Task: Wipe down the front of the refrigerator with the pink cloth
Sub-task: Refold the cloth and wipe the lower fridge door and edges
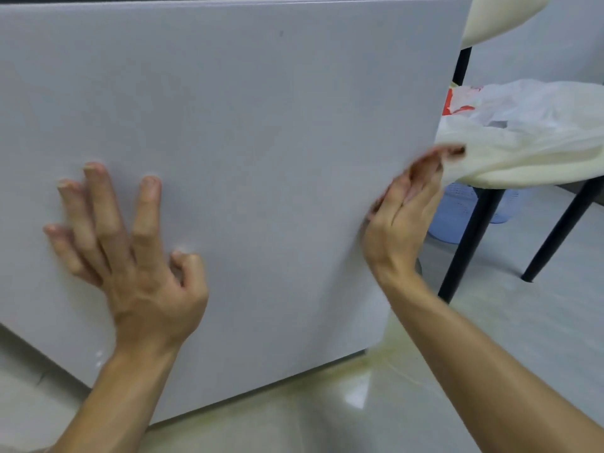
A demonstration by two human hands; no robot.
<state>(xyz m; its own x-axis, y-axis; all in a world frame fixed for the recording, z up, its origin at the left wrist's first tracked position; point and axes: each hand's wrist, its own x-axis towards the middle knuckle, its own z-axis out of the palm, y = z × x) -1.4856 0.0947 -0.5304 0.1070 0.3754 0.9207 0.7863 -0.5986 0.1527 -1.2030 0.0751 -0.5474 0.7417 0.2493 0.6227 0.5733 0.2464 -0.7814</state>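
- The refrigerator (261, 125) fills most of the view; its plain white front stands just ahead of the person, tilted in the wide-angle picture, with its lower edge close above the floor (327, 413)
- The left hand (130, 256) rests on the lower left part of that front; its fingers (98, 197) are spread apart and nearly straight, tips against the white surface; the thumb is bent, its tip also touching the door
- The right hand (398, 223) lies at the right edge of the front, side-on to the camera; its fingers are stretched out and close together along the edge; the fingertips are blurred, so I cannot tell whether they hook round it
- Both forearms are bare and reach up from the bottom of the view
- Right of the refrigerator stands a chair (539, 161) with a cream seat and black legs; a white plastic bag (529, 103) lies on the seat
- A pale blue perforated basket (457, 210) sits on the floor behind the chair legs; the floor is glossy and light
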